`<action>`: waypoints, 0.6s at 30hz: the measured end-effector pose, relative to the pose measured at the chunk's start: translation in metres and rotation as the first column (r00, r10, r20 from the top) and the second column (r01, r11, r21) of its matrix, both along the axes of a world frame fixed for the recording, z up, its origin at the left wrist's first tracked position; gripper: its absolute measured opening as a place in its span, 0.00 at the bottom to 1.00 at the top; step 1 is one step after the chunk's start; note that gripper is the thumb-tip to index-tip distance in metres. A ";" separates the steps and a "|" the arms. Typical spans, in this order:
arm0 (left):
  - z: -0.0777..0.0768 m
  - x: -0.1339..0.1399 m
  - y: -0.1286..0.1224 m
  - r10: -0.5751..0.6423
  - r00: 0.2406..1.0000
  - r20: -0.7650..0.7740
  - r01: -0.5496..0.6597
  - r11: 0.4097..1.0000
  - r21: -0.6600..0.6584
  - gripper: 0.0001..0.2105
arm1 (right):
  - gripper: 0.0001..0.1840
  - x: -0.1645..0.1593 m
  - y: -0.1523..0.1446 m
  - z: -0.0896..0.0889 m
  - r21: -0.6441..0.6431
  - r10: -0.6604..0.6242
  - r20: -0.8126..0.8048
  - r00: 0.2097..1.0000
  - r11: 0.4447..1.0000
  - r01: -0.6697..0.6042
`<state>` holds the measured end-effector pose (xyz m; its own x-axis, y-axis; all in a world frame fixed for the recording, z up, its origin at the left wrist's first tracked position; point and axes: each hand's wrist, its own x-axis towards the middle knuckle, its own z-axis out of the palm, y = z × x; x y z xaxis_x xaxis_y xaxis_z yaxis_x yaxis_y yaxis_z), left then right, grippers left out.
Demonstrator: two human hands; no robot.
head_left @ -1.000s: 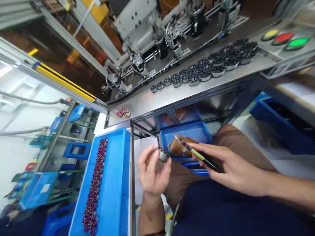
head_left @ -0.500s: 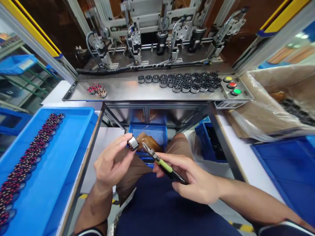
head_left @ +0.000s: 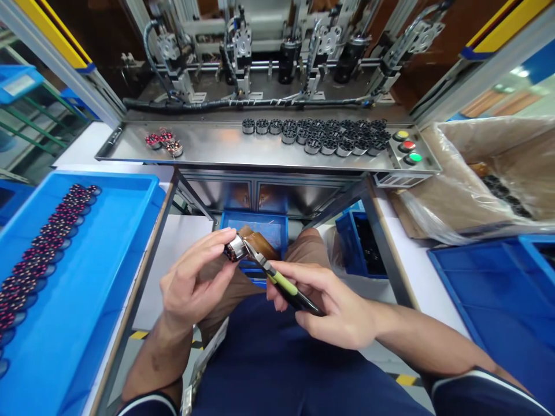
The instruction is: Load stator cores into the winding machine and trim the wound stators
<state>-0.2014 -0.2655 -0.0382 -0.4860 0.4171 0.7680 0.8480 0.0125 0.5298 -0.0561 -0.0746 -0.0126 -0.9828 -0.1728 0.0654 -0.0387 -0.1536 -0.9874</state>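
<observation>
Between the thumb and fingers of my left hand [head_left: 193,277] is a small round motor stator [head_left: 235,248], with a silvery rim and copper-coloured windings. My right hand [head_left: 327,303] is wrapped round the green-and-black handles of a pair of cutting pliers [head_left: 281,282]. The plier jaws point up and left and meet the right side of the stator; whether they grip a wire there is too small to tell. Both hands are above my lap, in front of the bench.
A steel ledge [head_left: 208,144] carries rows of black stators [head_left: 318,136] and a few wound stators [head_left: 165,141]. Coloured buttons [head_left: 407,146] sit at its right. Wound stators line a blue tray [head_left: 108,231] at left. Below is a blue bin [head_left: 277,222]; a plastic-lined carton [head_left: 455,202] stands right.
The plier jaws have moved from a small gap beside the stator to touching it. The stator has turned slightly in my left fingers. The whole view has shifted a little.
</observation>
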 end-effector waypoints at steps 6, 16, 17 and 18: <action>0.000 0.001 -0.001 -0.018 0.999 0.037 0.018 1.000 0.010 0.26 | 0.44 0.000 -0.001 -0.002 -0.011 -0.005 -0.060 0.998 1.000 0.005; 0.008 0.000 0.003 0.022 0.994 -0.103 -0.022 1.000 -0.001 0.30 | 0.39 -0.002 -0.003 0.002 0.153 -0.197 -0.105 0.975 0.965 0.211; 0.009 -0.001 0.004 0.040 0.988 -0.151 -0.042 0.999 -0.008 0.31 | 0.38 -0.002 -0.003 0.003 0.169 -0.238 -0.090 0.967 0.953 0.251; 0.011 -0.002 0.004 0.056 0.977 -0.206 -0.062 0.998 -0.024 0.31 | 0.37 -0.001 -0.001 0.003 0.181 -0.268 -0.076 0.960 0.943 0.278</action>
<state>-0.2034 -0.2619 -0.0275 -0.3440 0.4173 0.8411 0.9358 0.0791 0.3435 -0.0572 -0.0760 -0.0091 -0.9902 0.0879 0.1080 -0.1032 0.0579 -0.9930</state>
